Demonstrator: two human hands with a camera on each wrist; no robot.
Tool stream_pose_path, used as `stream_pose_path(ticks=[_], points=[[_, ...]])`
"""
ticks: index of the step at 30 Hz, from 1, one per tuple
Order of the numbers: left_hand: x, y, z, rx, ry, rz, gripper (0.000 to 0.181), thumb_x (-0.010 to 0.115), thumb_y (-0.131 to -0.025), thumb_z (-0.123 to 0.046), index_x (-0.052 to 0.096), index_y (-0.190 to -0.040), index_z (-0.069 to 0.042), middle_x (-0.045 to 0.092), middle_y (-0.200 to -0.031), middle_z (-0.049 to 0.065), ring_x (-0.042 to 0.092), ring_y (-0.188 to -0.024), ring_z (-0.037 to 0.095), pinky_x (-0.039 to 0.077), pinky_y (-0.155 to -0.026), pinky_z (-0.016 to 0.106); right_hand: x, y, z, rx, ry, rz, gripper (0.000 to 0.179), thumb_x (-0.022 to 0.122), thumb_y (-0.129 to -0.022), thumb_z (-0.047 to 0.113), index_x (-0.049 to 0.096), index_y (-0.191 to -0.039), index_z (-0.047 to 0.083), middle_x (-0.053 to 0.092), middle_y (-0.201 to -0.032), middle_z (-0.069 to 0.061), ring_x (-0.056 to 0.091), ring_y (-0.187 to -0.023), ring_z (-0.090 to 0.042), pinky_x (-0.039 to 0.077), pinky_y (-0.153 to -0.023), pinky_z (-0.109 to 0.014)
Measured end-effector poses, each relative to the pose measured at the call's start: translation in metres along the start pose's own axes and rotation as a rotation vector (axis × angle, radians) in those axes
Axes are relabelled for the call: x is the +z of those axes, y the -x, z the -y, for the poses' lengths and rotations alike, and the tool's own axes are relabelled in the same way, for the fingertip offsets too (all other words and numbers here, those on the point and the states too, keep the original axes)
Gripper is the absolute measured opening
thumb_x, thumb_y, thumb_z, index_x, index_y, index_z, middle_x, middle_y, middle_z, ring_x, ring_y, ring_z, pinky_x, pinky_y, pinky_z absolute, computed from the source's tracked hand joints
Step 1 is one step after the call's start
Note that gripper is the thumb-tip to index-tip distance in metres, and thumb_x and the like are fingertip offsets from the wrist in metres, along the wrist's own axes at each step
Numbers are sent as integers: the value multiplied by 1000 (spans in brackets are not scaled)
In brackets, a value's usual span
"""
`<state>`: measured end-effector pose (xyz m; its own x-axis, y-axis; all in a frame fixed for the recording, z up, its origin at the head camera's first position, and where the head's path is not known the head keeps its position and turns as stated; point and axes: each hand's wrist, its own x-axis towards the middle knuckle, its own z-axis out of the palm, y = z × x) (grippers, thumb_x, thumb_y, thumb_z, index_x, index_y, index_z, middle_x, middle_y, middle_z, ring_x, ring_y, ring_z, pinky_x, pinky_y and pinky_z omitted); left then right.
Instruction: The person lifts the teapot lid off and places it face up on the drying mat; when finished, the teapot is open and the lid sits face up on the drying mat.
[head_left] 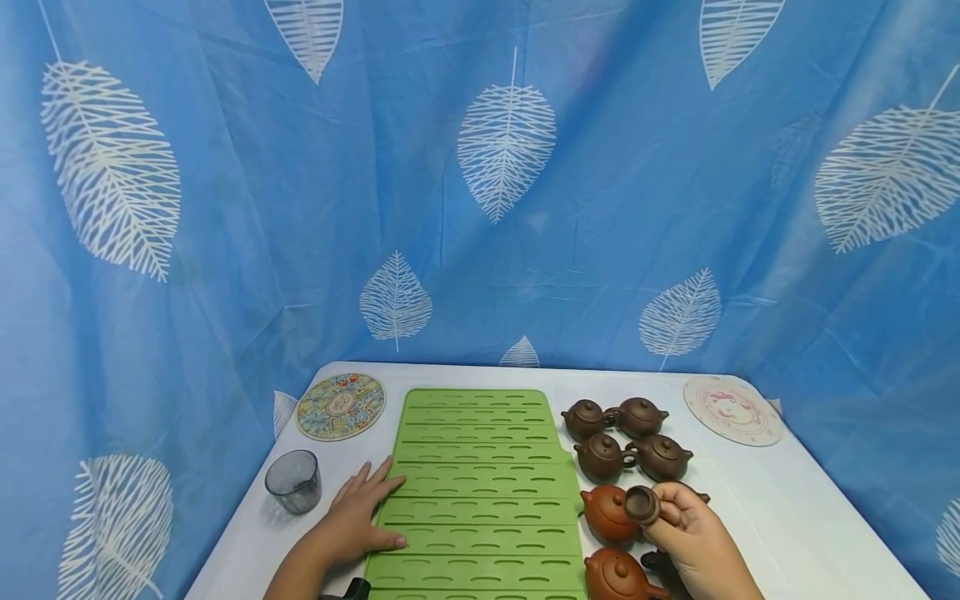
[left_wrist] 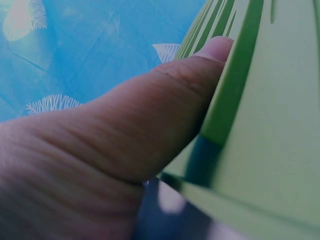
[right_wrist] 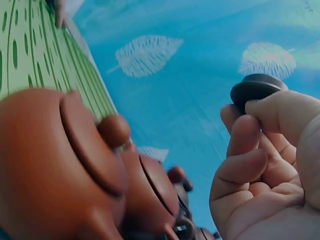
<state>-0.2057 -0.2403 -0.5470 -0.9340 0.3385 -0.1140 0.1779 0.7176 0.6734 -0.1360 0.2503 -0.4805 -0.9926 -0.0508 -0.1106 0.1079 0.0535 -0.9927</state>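
Note:
My right hand (head_left: 692,533) pinches a small dark brown teapot lid (head_left: 641,505) between thumb and fingers, its hollow underside toward the head camera. The right wrist view shows the same lid (right_wrist: 257,89) lifted clear of the teapots. Below and beside it stand two reddish-brown teapots (head_left: 609,514), both with lids on. Dark teapots near the right hand (head_left: 663,571) are partly hidden by it. My left hand (head_left: 356,518) rests with spread fingers on the left edge of a green slotted mat (head_left: 480,500). In the left wrist view its thumb (left_wrist: 165,100) lies against the mat's raised rim.
Several dark brown teapots (head_left: 602,457) stand in pairs right of the mat. A grey glass cup (head_left: 294,483) is at the left. A patterned round mat (head_left: 341,407) lies at the back left, a pale round one (head_left: 733,411) at the back right. Blue curtains (head_left: 420,167) surround the white table.

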Motion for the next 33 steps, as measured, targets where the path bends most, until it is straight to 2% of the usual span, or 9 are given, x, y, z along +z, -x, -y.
stream_pose_path(ticks=[3,7,9,14,17,20,27,30,33], points=[[0,1,0,11,6,0,103,92,-70,-57,53,-155,-13,22,-173,18,7,-157,56,3,-122,75,9,-2,1,-21,-19,25,21,63,-106,15,51,-115,0,60,-84,4,58,-79,-11,56,-70,-35],[0,2,1,4,7,-3,103,92,-70,-56,54,-155,-13,22,-174,17,6,-157,55,3,-122,75,27,-5,4,-37,-61,60,19,63,-106,15,52,-112,1,48,-78,6,49,-74,-8,43,-63,-36],[0,2,2,6,5,-9,103,92,-69,-58,54,-154,-13,22,-174,16,7,-158,55,3,-123,74,36,-7,5,-49,-90,90,18,62,-106,14,51,-113,1,46,-80,7,47,-74,-7,40,-65,-36],[1,1,2,7,3,-11,104,91,-68,-60,55,-154,-16,23,-174,15,8,-158,54,4,-122,74,62,-11,5,-84,-147,121,17,64,-105,11,53,-114,1,59,-84,8,49,-71,-5,46,-66,-24],[0,-1,1,-1,0,5,103,92,-69,-58,54,-155,-16,21,-174,15,6,-158,53,3,-122,74,76,-12,6,-99,-179,155,16,63,-105,9,53,-115,3,59,-84,8,46,-69,-7,38,-61,-31],[0,-3,2,2,-8,10,103,91,-70,-58,53,-156,-17,20,-174,15,5,-159,53,3,-123,74,88,-13,10,-79,-199,220,16,61,-106,11,52,-116,5,57,-85,8,43,-70,-9,33,-64,-37],[0,0,2,-17,-11,0,103,93,-68,-57,54,-154,-17,21,-175,13,7,-159,51,4,-123,73,125,-17,8,-45,-243,362,18,63,-106,11,51,-118,6,63,-92,8,49,-74,-8,40,-69,-28],[1,-1,3,-28,-17,-2,103,93,-68,-56,54,-154,-16,21,-175,11,6,-160,50,4,-124,72,140,-19,2,-56,-283,433,15,61,-106,8,52,-119,7,64,-91,9,49,-73,-8,38,-69,-29],[1,-2,1,-33,-29,-2,101,94,-69,-53,54,-155,-16,20,-175,10,5,-160,49,4,-125,72,154,-21,-2,-18,-315,473,16,62,-106,10,52,-119,9,65,-90,10,50,-73,-7,41,-70,-27]])
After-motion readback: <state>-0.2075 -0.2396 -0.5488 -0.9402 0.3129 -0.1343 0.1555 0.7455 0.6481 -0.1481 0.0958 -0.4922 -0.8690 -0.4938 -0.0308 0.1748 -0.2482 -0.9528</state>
